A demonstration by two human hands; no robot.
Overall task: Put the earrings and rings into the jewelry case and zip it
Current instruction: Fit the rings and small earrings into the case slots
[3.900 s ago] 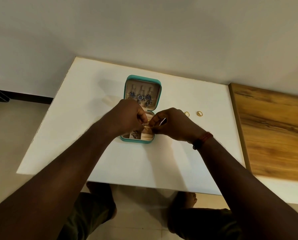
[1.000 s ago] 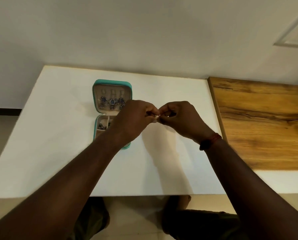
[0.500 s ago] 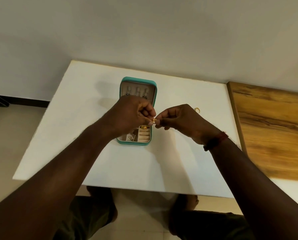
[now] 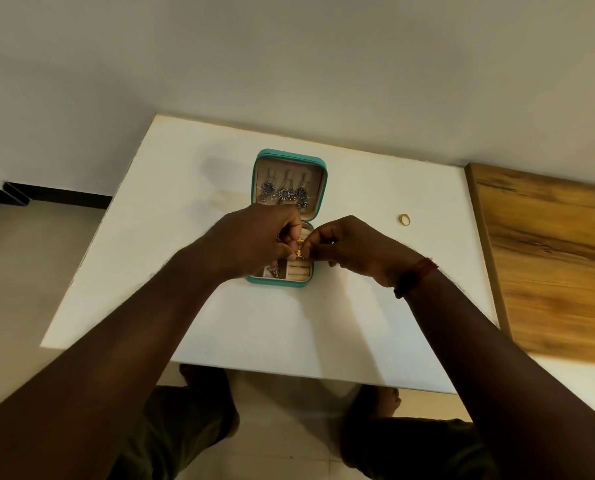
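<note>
Over the lower half of the open case (image 4: 278,281), the left hand (image 4: 254,240) and right hand (image 4: 351,247) both pinch one gold ring (image 4: 299,253) at the fingertips. I judge it light, hard and slick, apt to roll if dropped. I'd hold the band by its edges and press it between the rolls. Earrings (image 4: 284,195) hang in the lid. A loose ring (image 4: 404,219) lies on the worktop (image 4: 185,237), well right of the case.

Teal jewelry case (image 4: 278,282) open, blue earrings (image 4: 284,194) in lid, gold ring (image 4: 404,219) well to right
</note>
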